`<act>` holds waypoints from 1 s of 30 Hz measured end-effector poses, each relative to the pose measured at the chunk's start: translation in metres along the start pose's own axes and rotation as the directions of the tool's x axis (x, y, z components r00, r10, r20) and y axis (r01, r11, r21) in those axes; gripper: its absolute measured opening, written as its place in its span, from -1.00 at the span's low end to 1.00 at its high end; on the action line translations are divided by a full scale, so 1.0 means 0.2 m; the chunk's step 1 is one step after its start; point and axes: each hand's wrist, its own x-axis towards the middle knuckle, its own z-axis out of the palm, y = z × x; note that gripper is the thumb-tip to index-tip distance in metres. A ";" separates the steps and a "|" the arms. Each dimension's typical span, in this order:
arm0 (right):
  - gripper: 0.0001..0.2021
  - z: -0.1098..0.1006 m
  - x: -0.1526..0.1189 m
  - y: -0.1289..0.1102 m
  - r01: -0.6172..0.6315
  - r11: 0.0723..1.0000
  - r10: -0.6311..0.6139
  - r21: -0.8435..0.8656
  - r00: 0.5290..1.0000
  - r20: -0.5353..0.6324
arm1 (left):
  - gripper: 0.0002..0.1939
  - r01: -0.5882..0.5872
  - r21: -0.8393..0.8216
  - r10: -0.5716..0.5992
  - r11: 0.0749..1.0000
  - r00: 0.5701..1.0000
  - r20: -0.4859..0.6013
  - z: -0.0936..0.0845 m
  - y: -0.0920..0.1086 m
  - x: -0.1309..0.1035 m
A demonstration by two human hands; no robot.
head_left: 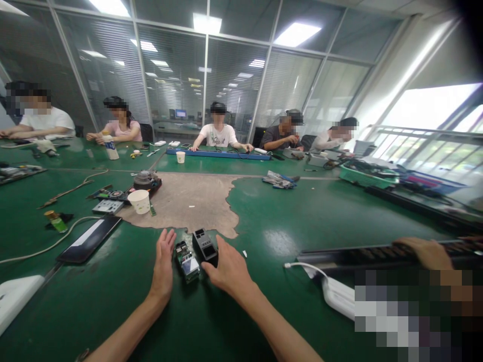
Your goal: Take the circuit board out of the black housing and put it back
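Observation:
A green circuit board module (187,262) with silvery parts lies on the green table (271,306) in front of me. Just right of it is a black plastic housing (205,246) with rectangular openings, tilted a little. My right hand (230,264) grips this housing along its right side, thumb at the near end and fingers behind it. Beside the board, on its left, my left hand (164,261) is held upright with the fingers stretched out, holding nothing.
A phone (90,240), a paper cup (140,201) and a small green bottle (56,221) stand or lie at left. Grey gloves (280,180) lie beyond. At right, another person's hand (428,251) rests on a long black part (339,259), near a white device (339,296). Several people sit opposite.

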 end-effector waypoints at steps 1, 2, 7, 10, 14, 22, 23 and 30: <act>-0.40 0.01 0.00 0.00 0.007 0.999 -0.007 0.033 1.000 -0.003 | -0.39 0.000 0.002 0.000 1.000 1.000 -0.001 0.00 0.00 0.00; -0.44 0.01 0.00 0.00 0.018 0.998 -0.017 0.061 1.000 -0.012 | -0.39 0.000 0.005 0.000 1.000 1.000 0.001 0.00 0.00 0.00; -0.60 0.00 0.01 -0.04 0.052 0.989 -0.038 0.135 0.994 -0.103 | -0.40 0.013 0.000 -0.013 1.000 1.000 0.009 0.00 0.02 -0.01; -0.56 -0.04 0.00 -0.09 0.081 0.976 -0.044 0.203 0.983 -0.180 | -0.40 0.014 -0.008 -0.014 1.000 1.000 0.009 0.01 0.03 -0.02; -0.46 -0.07 -0.04 -0.19 0.170 0.952 -0.116 0.253 0.969 -0.216 | -0.40 0.031 -0.033 -0.031 0.999 1.000 0.005 0.02 0.04 -0.03; -0.54 -0.01 -0.09 -0.28 0.224 0.961 -0.203 0.160 0.969 -0.138 | -0.43 0.049 -0.034 -0.049 0.998 0.999 0.011 0.00 0.05 -0.03; -0.56 0.00 -0.09 -0.28 0.221 0.963 -0.203 0.153 0.971 -0.125 | -0.43 0.044 -0.026 -0.044 0.999 0.999 0.006 0.00 0.05 -0.03; -0.48 0.06 -0.12 -0.23 0.236 0.964 -0.240 0.125 0.970 0.024 | -0.43 -0.095 0.000 0.095 0.995 0.993 -0.070 -0.03 0.06 0.02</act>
